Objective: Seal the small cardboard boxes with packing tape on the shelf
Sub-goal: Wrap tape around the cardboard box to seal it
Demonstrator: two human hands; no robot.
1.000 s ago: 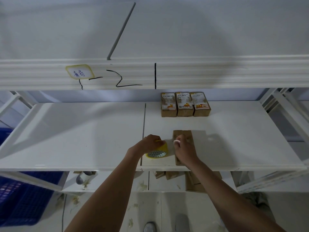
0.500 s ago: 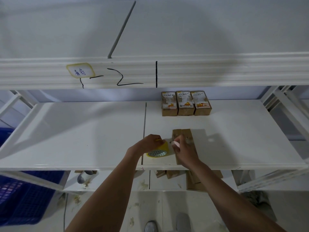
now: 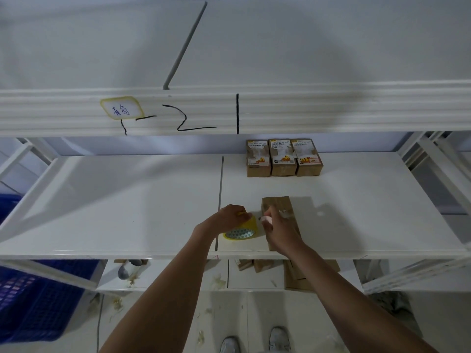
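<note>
Head view: we tape a box on the shelf [image 3: 153, 200].
Our left hand [image 3: 229, 216] grips the tape roll [image 3: 242, 231]; right hand [image 3: 279, 229] pinches a small white object against the cardboard box [image 3: 283, 203].

White metal shelving [image 3: 102, 205] under dim light, a blue crate [image 3: 30, 301] (left) on the littered floor [image 3: 178, 322].
</note>
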